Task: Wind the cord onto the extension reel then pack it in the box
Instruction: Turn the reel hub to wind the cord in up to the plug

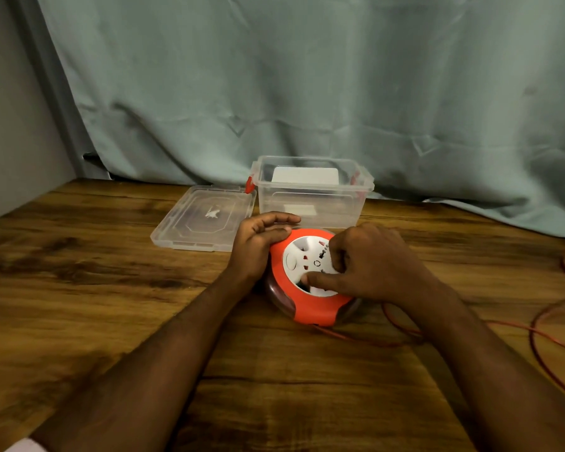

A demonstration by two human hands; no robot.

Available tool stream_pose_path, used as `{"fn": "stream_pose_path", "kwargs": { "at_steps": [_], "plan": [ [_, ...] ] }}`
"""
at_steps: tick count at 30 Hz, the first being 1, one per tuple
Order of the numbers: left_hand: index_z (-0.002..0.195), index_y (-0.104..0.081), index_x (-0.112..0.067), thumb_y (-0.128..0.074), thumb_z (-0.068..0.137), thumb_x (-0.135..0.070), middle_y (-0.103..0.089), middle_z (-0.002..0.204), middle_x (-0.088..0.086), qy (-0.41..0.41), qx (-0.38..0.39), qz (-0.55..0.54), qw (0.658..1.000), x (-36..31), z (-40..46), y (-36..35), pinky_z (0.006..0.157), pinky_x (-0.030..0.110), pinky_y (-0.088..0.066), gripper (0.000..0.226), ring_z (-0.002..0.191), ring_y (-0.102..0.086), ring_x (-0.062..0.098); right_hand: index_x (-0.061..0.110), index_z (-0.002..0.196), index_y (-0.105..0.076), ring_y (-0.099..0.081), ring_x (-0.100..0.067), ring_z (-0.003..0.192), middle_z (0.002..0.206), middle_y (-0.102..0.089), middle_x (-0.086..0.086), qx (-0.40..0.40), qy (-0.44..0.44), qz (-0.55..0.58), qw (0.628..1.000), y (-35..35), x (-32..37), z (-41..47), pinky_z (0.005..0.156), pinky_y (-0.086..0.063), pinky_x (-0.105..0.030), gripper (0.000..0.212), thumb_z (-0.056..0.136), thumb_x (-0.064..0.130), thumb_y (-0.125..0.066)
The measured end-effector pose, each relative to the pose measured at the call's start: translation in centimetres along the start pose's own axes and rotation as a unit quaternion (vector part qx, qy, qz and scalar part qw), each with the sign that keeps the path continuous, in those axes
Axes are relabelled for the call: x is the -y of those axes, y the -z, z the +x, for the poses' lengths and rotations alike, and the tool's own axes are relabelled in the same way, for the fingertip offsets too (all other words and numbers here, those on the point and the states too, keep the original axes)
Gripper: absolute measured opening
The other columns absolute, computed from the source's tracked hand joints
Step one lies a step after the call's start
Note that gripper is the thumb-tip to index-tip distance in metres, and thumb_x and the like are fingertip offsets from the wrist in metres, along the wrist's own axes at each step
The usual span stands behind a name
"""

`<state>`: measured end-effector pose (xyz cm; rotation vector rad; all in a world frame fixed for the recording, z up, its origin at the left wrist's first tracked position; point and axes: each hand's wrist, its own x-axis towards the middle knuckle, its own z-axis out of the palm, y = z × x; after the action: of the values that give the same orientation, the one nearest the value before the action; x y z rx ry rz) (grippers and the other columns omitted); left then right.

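An orange extension reel (310,313) with a white socket face lies flat on the wooden table (95,288). My left hand (258,246) grips its left rim, thumb on the orange edge. My right hand (369,262) sits over the white centre, fingers curled into its recesses and thumb pressed into a lower slot. The orange cord (535,340) leaves the reel's front and loops loosely over the table to the right. Behind the reel stands the clear plastic box (310,203), open, with red clips.
The box's clear lid (203,220) lies flat on the table to the left of the box. A pale green curtain (307,93) hangs behind the table. A white label or card shows inside the box.
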<state>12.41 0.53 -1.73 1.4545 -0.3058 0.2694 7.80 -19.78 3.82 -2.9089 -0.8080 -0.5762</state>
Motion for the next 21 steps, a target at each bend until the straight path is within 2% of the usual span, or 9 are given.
{"fn": "stream_pose_path", "kwargs": {
  "at_steps": [2,4,7,11,13,15,17,18,21],
  "plan": [
    [0.110,-0.072,0.004,-0.053,0.090,0.012,-0.074,0.110,0.023,-0.001,-0.004,-0.008,1.000,-0.1,0.1,0.1,0.085,0.038,-0.059,0.028,0.095,-0.071,0.033,0.032,0.075,-0.059,-0.049,0.003,0.056,0.057,-0.053,0.016,-0.015,0.005,0.051,0.999,0.4,-0.2,0.0,0.052,-0.027,-0.020,0.040,0.076,0.072,-0.062],
    [0.109,-0.071,0.005,-0.053,0.089,0.013,-0.074,0.106,0.021,-0.002,-0.001,-0.013,1.000,-0.2,0.1,0.1,0.082,0.033,-0.059,0.028,0.093,-0.071,0.029,0.036,0.097,-0.062,-0.050,0.006,0.054,0.055,-0.056,0.015,-0.017,0.025,0.089,0.996,0.9,-0.6,0.1,0.053,-0.030,-0.019,0.021,0.081,0.047,-0.071],
    [0.107,-0.072,0.003,-0.053,0.090,0.012,-0.075,0.105,0.018,-0.004,0.020,-0.014,1.000,-0.2,0.0,0.1,0.079,0.030,-0.060,0.027,0.090,-0.073,0.026,0.042,0.117,-0.064,-0.050,0.005,0.054,0.056,-0.057,0.015,0.024,0.055,0.080,0.995,1.3,-1.2,-0.1,0.053,-0.032,-0.017,0.044,0.075,0.028,-0.070],
    [0.108,-0.072,0.000,-0.052,0.091,0.012,-0.075,0.105,0.015,0.000,0.048,-0.012,0.999,-0.3,-0.1,0.0,0.080,0.030,-0.061,0.029,0.088,-0.074,0.021,0.053,0.128,-0.057,-0.053,-0.001,0.057,0.058,-0.054,0.014,0.072,0.061,0.071,0.993,1.4,-1.5,-0.2,0.052,-0.032,-0.019,0.058,0.076,0.029,-0.068],
    [0.110,-0.071,0.002,-0.052,0.091,0.011,-0.075,0.106,0.014,0.004,0.056,-0.012,0.998,-0.3,-0.2,0.0,0.078,0.028,-0.061,0.029,0.087,-0.075,0.019,0.057,0.132,-0.052,-0.052,0.001,0.060,0.061,-0.055,0.020,0.087,0.056,0.070,0.992,1.5,-1.8,-0.2,0.053,-0.031,-0.019,0.059,0.080,0.033,-0.069],
    [0.112,-0.071,0.004,-0.052,0.092,0.011,-0.075,0.105,0.012,0.006,0.067,-0.007,0.998,-0.2,-0.2,0.0,0.076,0.026,-0.060,0.029,0.086,-0.075,0.016,0.058,0.136,-0.047,-0.048,0.006,0.059,0.069,-0.053,0.041,0.108,0.061,0.066,0.990,1.6,-2.0,-0.2,0.053,-0.031,-0.016,0.061,0.083,0.037,-0.069],
    [0.113,-0.070,0.003,-0.052,0.092,0.011,-0.075,0.104,0.011,0.008,0.075,0.001,0.997,-0.2,-0.2,0.0,0.075,0.026,-0.060,0.029,0.086,-0.075,0.017,0.058,0.137,-0.045,-0.044,0.008,0.059,0.075,-0.037,0.062,0.125,0.067,0.059,0.988,1.8,-1.8,-0.3,0.054,-0.030,-0.015,0.061,0.084,0.039,-0.069],
    [0.113,-0.070,0.002,-0.052,0.092,0.011,-0.075,0.105,0.012,0.007,0.075,0.004,0.997,-0.2,-0.2,0.0,0.075,0.027,-0.061,0.030,0.086,-0.075,0.018,0.059,0.137,-0.045,-0.043,0.008,0.060,0.074,-0.040,0.059,0.130,0.064,0.060,0.988,1.8,-1.8,-0.3,0.054,-0.030,-0.015,0.061,0.084,0.041,-0.070],
    [0.110,-0.072,0.000,-0.053,0.090,0.012,-0.077,0.101,0.011,0.008,0.068,0.001,0.998,-0.2,-0.3,0.0,0.075,0.028,-0.062,0.030,0.085,-0.076,0.019,0.062,0.132,-0.046,-0.052,0.002,0.073,0.074,-0.050,0.035,0.124,0.045,0.058,0.990,2.0,-2.0,-0.4,0.058,-0.035,-0.018,0.062,0.076,0.054,-0.071]
  ]
}}
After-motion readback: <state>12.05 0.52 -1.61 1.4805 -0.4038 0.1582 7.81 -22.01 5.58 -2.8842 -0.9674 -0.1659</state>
